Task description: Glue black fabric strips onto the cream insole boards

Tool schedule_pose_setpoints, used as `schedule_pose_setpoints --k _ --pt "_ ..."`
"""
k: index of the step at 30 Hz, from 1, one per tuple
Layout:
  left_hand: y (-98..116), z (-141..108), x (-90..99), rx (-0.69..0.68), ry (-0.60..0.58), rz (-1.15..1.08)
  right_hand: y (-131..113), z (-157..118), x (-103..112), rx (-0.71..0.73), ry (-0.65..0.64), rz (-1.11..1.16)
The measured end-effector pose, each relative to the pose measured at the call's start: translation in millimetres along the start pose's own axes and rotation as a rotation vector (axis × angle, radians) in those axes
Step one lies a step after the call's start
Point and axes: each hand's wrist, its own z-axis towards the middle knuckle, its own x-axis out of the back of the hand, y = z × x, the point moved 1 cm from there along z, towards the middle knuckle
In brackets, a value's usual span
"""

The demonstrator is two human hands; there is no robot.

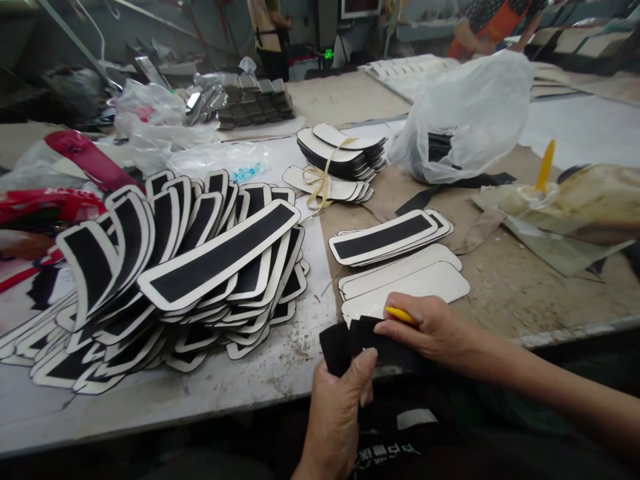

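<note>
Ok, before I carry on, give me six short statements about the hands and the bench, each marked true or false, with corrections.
1. The left hand holds black material. True.
2. The right hand holds a red item. False: it holds a yellow item.
3. The pile at the left has a black-centred panel on top. True.
4. The tan band lies on that pile. False: it lies over the white stacks farther right.
5. The white bag is right of those stacks. True.
6. The panels just beyond the hands show black centres. False: the faces in view are plain white.
</note>
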Motion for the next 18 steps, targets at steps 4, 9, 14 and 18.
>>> schedule_pose_setpoints --k 4,9,14,18 --pt "-7.1 -5.5 -0.1 0.011 -0.012 -0.014 -2.2 -8.0 -9.3 -0.072 -0.037 0.143" --pt "-18.8 -10.7 7.1 -0.021 0.072 0.063 5.9 -23.8 -8.3 -0.144 -0.052 0.230" --pt "-21.1 -20.8 8.6 0.072 0.125 -0.168 17.9 -38.1 -2.0 -0.187 -0.016 0.129" --pt "-3.7 -28.4 19.4 0.037 0.304 -0.282 28.8 -45.4 12.8 -0.180 -0.029 0.004"
